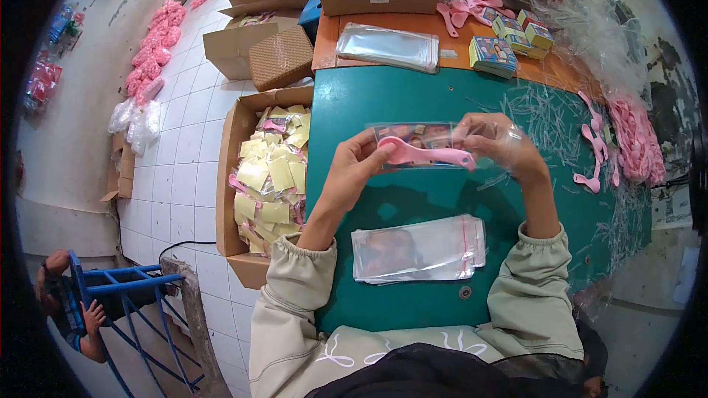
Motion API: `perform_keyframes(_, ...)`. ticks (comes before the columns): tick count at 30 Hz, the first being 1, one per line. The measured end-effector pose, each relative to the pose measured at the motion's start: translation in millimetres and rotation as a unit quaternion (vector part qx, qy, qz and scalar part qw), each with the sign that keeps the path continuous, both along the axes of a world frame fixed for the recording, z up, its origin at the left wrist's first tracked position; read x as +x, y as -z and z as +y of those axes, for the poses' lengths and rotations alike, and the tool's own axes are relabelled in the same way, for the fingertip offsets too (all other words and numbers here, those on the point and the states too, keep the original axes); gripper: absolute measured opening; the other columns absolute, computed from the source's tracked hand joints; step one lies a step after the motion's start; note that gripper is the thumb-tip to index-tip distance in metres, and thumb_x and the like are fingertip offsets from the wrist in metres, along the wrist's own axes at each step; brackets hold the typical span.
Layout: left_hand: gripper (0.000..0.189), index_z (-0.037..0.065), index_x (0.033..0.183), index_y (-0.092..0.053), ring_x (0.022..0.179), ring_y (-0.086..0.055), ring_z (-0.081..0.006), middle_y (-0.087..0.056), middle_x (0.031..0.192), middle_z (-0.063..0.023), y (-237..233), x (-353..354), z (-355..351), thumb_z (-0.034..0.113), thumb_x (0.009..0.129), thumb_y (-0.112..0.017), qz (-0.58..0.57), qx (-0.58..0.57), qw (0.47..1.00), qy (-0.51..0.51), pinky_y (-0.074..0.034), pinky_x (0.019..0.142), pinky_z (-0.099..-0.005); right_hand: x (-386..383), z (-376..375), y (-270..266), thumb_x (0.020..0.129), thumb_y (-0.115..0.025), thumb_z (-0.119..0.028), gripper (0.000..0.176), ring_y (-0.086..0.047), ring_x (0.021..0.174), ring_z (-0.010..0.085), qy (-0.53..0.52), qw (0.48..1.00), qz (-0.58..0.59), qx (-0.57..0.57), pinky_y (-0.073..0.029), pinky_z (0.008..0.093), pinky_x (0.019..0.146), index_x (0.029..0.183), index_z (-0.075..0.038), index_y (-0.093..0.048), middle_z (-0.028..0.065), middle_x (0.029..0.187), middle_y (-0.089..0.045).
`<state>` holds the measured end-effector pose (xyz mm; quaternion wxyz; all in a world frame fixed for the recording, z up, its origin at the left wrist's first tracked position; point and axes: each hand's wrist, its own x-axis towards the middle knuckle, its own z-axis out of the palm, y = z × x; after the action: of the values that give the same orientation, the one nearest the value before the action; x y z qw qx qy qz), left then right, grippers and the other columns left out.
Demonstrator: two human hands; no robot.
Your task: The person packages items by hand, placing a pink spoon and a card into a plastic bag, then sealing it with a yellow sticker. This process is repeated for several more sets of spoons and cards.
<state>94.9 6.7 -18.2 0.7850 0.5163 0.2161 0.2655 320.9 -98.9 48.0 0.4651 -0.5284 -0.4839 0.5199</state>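
Above the green table top, my left hand (349,174) is closed on the left end of a clear plastic bag (470,163), with the thumb over the bowl of a pink spoon (428,154). A printed card (420,133) lies behind the spoon. At the bag's right end, my right hand (509,149) pinches the clear plastic near the spoon's handle; its fingertips partly overlap the card. Closer to my body lies a stack of clear plastic bags (413,252) with a red strip near the right end.
Left of the table, a cardboard box (226,184) holds many packed pieces with yellow cards. Pink spoons (590,140) and plastic strips (542,114) litter the right side. Card stacks (493,56) and more clear bags (389,46) sit behind. A person holds a blue metal frame (125,273) at lower left.
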Motion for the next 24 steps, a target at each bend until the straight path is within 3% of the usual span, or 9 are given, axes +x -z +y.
perform_keyframes(1,0.016,0.004,0.086,-0.054,0.083,-0.058,-0.0078,-0.059,0.088,-0.001,1,-1,1,0.019,0.089,-0.06,-0.005,-0.016,1.0,-0.013,-0.053,0.077,-0.0267,1,-1,-3,0.08,-0.069,-0.02,0.029,-0.057,0.059,0.012,-0.017,0.999,0.042,0.009,-0.05,0.0238,0.056,0.095,0.004,-0.063,0.0066,0.071,-0.062)
perform_keyframes(4,0.022,0.001,0.102,-0.057,0.086,-0.059,-0.0104,-0.06,0.093,-0.0031,-1,-1,1,0.019,0.089,-0.06,0.008,-0.047,0.998,-0.036,-0.053,0.077,-0.0288,1,-1,-6,0.082,-0.067,-0.019,0.03,-0.059,0.061,0.015,-0.024,0.999,-0.013,-0.03,-0.053,0.0264,0.059,0.101,0.005,-0.063,0.0096,0.078,-0.063)
perform_keyframes(7,0.038,0.002,0.121,-0.048,0.089,-0.059,-0.0123,-0.06,0.097,-0.0046,-1,2,-3,0.02,0.09,-0.059,0.001,-0.066,0.998,-0.008,-0.053,0.076,-0.0282,4,-3,0,0.085,-0.064,-0.016,0.028,-0.06,0.062,0.0156,-0.028,0.996,-0.01,-0.079,-0.053,0.0271,0.059,0.102,0.006,-0.063,0.0121,0.084,-0.063)
perform_keyframes(10,0.05,0.006,0.133,-0.036,0.095,-0.06,-0.0153,-0.059,0.107,-0.0108,-11,2,-4,0.021,0.09,-0.058,0.024,0.026,0.999,-0.005,-0.053,0.078,-0.0268,6,-4,-1,0.085,-0.063,-0.015,0.026,-0.061,0.062,0.0144,-0.004,0.996,-0.083,-0.015,-0.052,0.0265,0.058,0.103,0.004,-0.065,0.0132,0.089,-0.063)
perform_keyframes(13,0.062,0.01,0.142,-0.017,0.095,-0.06,-0.0185,-0.059,0.106,-0.0136,14,10,-4,0.022,0.093,-0.054,0.085,0.127,0.978,-0.139,-0.052,0.078,-0.0279,-18,-6,-16,0.082,-0.064,-0.016,0.028,-0.063,0.069,0.0195,0.11,0.943,-0.304,0.08,-0.052,0.0292,0.064,0.104,0.0,-0.064,0.0143,0.091,-0.063)
perform_keyframes(16,0.065,0.01,0.143,-0.003,0.098,-0.06,-0.0233,-0.058,0.108,-0.0178,4,-2,-7,0.02,0.096,-0.047,0.061,-0.139,0.988,0.04,-0.052,0.08,-0.0319,-36,-3,11,0.08,-0.065,-0.018,0.034,-0.063,0.083,0.0274,0.081,0.856,-0.46,0.22,-0.051,0.033,0.073,0.111,-0.004,-0.06,0.0159,0.1,-0.06)
perform_keyframes(17,0.064,0.01,0.142,0.0,0.098,-0.06,-0.0241,-0.058,0.109,-0.0189,3,-3,-9,0.019,0.096,-0.044,0.073,-0.138,0.986,0.052,-0.052,0.081,-0.0332,-43,-7,11,0.08,-0.065,-0.018,0.036,-0.058,0.091,0.033,0.033,0.885,-0.439,0.152,-0.048,0.0376,0.078,0.113,-0.005,-0.056,0.0166,0.104,-0.056)
perform_keyframes(20,0.062,0.011,0.142,0.005,0.101,-0.06,-0.0259,-0.056,0.112,-0.0209,5,-8,-15,0.014,0.098,-0.038,0.099,-0.123,0.984,0.087,-0.052,0.082,-0.0361,-47,-11,15,0.08,-0.064,-0.018,0.037,-0.058,0.089,0.0323,-0.036,0.877,-0.464,0.117,-0.048,0.0388,0.075,0.114,-0.007,-0.055,0.0149,0.102,-0.055)
perform_keyframes(24,0.062,0.014,0.143,0.004,0.102,-0.06,-0.0251,-0.055,0.113,-0.0193,11,-15,-17,0.011,0.097,-0.037,0.084,-0.098,0.983,0.131,-0.052,0.084,-0.0373,-58,-11,34,0.077,-0.067,-0.016,0.026,-0.056,0.088,0.0313,-0.047,0.869,-0.469,0.152,-0.047,0.0387,0.077,0.098,-0.004,-0.057,0.0136,0.096,-0.053)
